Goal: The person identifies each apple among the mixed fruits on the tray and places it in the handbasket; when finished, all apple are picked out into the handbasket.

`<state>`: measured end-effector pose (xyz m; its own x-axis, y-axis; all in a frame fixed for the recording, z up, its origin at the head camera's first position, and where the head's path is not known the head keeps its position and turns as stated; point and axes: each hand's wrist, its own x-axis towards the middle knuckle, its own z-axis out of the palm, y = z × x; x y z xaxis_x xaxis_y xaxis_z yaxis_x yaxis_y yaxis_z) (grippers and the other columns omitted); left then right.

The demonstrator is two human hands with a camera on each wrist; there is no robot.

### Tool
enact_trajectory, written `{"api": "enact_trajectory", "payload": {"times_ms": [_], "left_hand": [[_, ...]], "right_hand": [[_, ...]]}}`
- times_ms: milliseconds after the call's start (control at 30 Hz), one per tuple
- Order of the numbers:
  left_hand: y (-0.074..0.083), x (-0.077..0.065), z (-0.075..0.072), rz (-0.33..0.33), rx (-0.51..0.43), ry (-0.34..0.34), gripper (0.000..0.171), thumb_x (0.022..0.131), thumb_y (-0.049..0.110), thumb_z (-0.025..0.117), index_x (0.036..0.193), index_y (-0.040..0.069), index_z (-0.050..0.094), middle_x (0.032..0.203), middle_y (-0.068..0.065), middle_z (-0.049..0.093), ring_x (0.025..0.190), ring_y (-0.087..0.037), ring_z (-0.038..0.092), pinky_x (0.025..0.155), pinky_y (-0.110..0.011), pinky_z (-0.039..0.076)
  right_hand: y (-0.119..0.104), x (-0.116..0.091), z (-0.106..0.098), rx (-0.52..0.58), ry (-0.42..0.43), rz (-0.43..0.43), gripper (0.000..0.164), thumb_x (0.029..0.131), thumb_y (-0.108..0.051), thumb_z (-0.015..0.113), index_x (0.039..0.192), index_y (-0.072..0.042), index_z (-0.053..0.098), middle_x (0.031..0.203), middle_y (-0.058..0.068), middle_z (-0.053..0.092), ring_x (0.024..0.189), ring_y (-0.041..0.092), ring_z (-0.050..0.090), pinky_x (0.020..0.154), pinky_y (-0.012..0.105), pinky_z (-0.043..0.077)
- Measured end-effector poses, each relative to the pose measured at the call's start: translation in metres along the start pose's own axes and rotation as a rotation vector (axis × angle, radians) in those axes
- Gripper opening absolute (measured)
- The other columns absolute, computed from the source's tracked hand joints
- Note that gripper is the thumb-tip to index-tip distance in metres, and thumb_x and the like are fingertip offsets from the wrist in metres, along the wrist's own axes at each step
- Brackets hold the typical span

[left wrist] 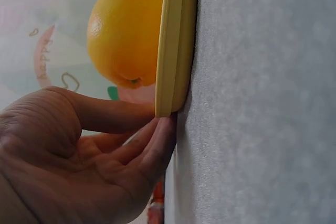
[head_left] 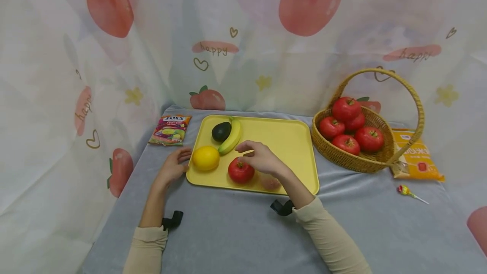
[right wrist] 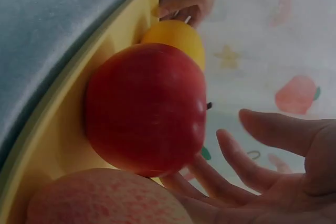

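On the yellow tray (head_left: 281, 138) lie a red apple (head_left: 241, 171), a pink speckled peach (right wrist: 105, 200), a yellow-orange citrus fruit (head_left: 206, 158), a banana (head_left: 232, 138) and a dark avocado (head_left: 221, 132). At the tray's left edge, my left hand (head_left: 173, 167) holds the rim, its thumb on the rim and its fingers lying below it, beside the citrus fruit (left wrist: 126, 32). My right hand (head_left: 262, 157) hovers over the apple with fingers spread and bent slightly. Nothing is held in it; in the right wrist view some fingertips pass behind the apple (right wrist: 147, 108), contact unclear.
Right of the tray stands a wicker basket (head_left: 323, 149) with several red apples and a tall handle. Beside it lie an orange snack packet (head_left: 416, 160) and a lollipop (head_left: 405, 190). A candy packet (head_left: 171, 130) lies at the tray's back left. Printed cloth hangs behind.
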<state>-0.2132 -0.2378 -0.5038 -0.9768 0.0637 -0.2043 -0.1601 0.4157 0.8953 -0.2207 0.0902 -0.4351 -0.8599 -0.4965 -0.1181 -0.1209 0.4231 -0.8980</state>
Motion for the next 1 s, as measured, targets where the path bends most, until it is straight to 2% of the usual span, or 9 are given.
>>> {"api": "enact_trajectory", "payload": {"times_ms": [200,300,667,1000], "left_hand": [[-0.001,0.004,0.001,-0.022,0.019,0.013,0.062,0.093,-0.011,0.057,0.153,-0.002,0.043,0.151,-0.025,0.051,0.142,-0.039,0.049,0.116,-0.053,0.041],[-0.001,0.004,0.001,-0.016,0.021,0.012,0.063,0.093,-0.01,0.058,0.153,-0.002,0.043,0.151,-0.025,0.051,0.142,-0.039,0.049,0.116,-0.053,0.041],[-0.002,0.003,0.001,0.0,-0.007,0.0,0.065,0.093,-0.013,0.055,0.155,-0.005,0.039,0.151,-0.029,0.049,0.143,-0.042,0.047,0.116,-0.054,0.041],[-0.003,0.0,-0.001,0.032,-0.006,-0.002,0.066,0.092,-0.015,0.054,0.156,-0.006,0.036,0.152,-0.03,0.049,0.143,-0.042,0.047,0.115,-0.055,0.042]], "right_hand": [[0.001,0.001,0.006,-0.097,-0.041,0.033,0.03,0.099,-0.006,0.065,0.128,-0.013,0.068,0.131,0.009,0.066,0.123,0.033,0.06,0.103,0.045,0.054],[0.002,0.002,0.008,-0.133,-0.03,0.05,0.03,0.099,-0.005,0.065,0.129,-0.012,0.069,0.13,0.008,0.067,0.12,0.032,0.061,0.102,0.045,0.055],[0.006,0.005,0.016,-0.059,-0.048,0.1,0.03,0.099,-0.011,0.068,0.128,-0.009,0.069,0.127,0.008,0.067,0.117,0.03,0.059,0.101,0.043,0.054],[0.01,0.009,0.023,-0.037,-0.03,0.128,0.031,0.097,-0.013,0.071,0.127,-0.009,0.069,0.122,0.009,0.069,0.116,0.029,0.058,0.09,0.036,0.058]]}}
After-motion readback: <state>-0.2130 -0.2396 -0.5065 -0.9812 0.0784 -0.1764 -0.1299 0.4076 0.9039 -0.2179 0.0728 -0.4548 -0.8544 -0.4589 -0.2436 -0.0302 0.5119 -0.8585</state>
